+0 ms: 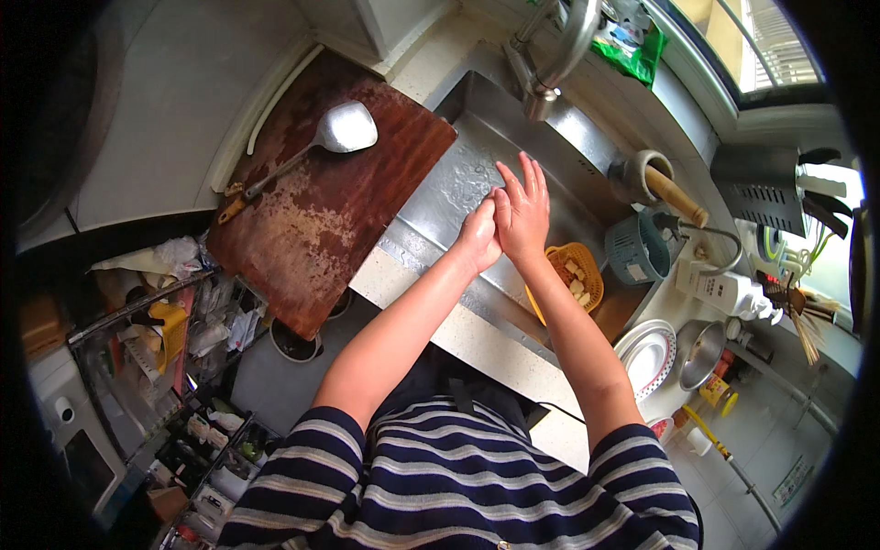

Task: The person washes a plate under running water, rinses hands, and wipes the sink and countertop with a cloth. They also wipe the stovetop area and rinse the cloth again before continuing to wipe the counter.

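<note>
My left hand (479,236) and my right hand (526,216) are pressed together above the stainless steel sink (440,185). Both look wet. The right hand's fingers extend, somewhat apart, towards the faucet (541,100). The left hand is bent against the thumb side of the right; part of its fingers is hidden, so I cannot tell how far they close. Neither hand shows an object in it. Water ripples on the sink floor beyond them. A yellow plastic basket (597,265) holding pale cut pieces of food sits in the sink near my right forearm, which partly covers it.
Left of the sink, a worn wooden cutting board (399,137) carries a metal wok spatula (347,127). Along the right stand a stone mortar (629,180) with a wooden pestle (674,196), a blue-grey plastic basket (636,249), stacked plates (625,344), a metal bowl (702,354) and a knife holder (756,185).
</note>
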{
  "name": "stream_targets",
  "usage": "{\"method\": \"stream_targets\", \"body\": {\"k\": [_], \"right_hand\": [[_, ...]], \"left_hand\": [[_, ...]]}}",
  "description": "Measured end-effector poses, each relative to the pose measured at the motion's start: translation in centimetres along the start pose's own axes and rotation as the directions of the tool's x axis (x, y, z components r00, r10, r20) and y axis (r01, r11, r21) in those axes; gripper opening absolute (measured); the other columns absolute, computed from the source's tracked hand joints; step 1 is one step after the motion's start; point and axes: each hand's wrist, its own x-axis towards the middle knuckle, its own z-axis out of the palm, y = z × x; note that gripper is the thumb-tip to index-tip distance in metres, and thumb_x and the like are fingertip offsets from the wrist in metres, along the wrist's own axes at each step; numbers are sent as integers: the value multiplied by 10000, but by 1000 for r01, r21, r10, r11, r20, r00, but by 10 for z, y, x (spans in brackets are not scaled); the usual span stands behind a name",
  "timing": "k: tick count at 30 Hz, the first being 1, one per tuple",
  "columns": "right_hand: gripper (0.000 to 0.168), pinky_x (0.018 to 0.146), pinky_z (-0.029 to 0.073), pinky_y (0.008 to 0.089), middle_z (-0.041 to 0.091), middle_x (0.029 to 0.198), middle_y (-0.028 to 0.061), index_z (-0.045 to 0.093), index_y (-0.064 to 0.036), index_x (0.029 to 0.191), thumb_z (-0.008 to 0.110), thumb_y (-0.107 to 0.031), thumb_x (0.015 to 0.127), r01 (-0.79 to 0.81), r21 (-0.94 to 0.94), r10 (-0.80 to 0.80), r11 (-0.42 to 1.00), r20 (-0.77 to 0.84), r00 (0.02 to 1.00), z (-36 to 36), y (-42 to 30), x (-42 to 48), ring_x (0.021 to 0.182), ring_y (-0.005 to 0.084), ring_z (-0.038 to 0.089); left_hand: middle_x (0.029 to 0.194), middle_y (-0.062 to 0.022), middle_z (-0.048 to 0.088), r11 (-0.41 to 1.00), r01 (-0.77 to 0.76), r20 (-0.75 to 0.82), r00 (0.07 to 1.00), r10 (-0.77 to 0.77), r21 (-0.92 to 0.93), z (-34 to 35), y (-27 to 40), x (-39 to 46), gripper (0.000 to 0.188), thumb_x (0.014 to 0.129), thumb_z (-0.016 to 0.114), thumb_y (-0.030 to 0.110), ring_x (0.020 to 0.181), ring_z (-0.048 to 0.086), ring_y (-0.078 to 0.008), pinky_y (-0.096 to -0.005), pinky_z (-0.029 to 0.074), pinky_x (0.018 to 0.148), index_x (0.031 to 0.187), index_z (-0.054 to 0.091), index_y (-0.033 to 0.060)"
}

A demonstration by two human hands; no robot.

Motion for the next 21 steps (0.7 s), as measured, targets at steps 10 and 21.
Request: {"method": "stream_targets", "body": {"k": [10, 21], "right_hand": [[467, 926, 468, 305, 653, 1117, 102, 553, -61, 1334, 651, -317, 955, -449, 676, 240, 584, 384, 892, -26, 11, -29, 1034, 175, 605], [355, 754, 492, 352, 677, 862, 135, 645, 41, 945, 439, -234, 1036, -384, 680, 470, 625, 65, 880, -38, 19, -74, 793, 198, 605]], "left_hand": [[965, 5, 648, 973, 96, -87, 993, -79, 211, 37, 3, -34, 555, 984, 420, 662, 909, 639, -121, -296, 548, 747, 1054, 614, 146], [950, -7, 649, 734, -248, 52, 959, 279, 632, 41, -62, -43, 402, 1076, 446, 378, 871, 556, -80, -273, 478, 804, 967, 652, 51]]}}
